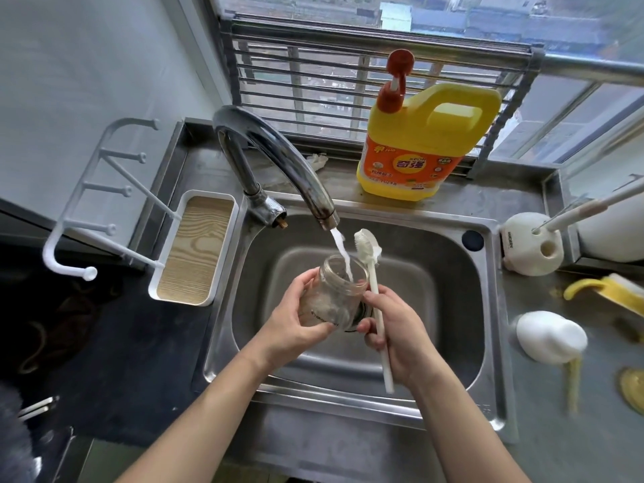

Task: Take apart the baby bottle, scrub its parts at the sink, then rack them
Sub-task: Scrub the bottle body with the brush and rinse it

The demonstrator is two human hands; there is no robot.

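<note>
Both hands are over the sink (435, 273), held close together above its basin. The left hand (296, 329) grips the clear bottle (334, 298) round its lower body, thumb on the near side and fingers wrapped over the far side. The bottle has no top on it and tilts with its open mouth up and toward the far side, right under the faucet (278, 158). A stream of water (339, 251) runs from the spout into that mouth. The right hand (393, 332) has its fingers curled round the white handle of the bottle brush (369, 259). The brush stands nearly upright, its head outside the bottle, just right of the mouth and beside the stream, with the handle end sticking out below the wrist. The right fingertips lie just beside the bottle's base; whether they touch it is unclear.

On the steel table (557, 430) to the left of the sink stands a white drying rack (195, 252) with pegs and a wood-grain tray. A yellow detergent jug (418, 148) with a red pump sits at the far edge, behind the sink. To the right are a white brush holder (529, 245), a yellow handled collar (606, 291), a white dome cap (549, 336) and a yellow straw (573, 381), these last three blurred.
</note>
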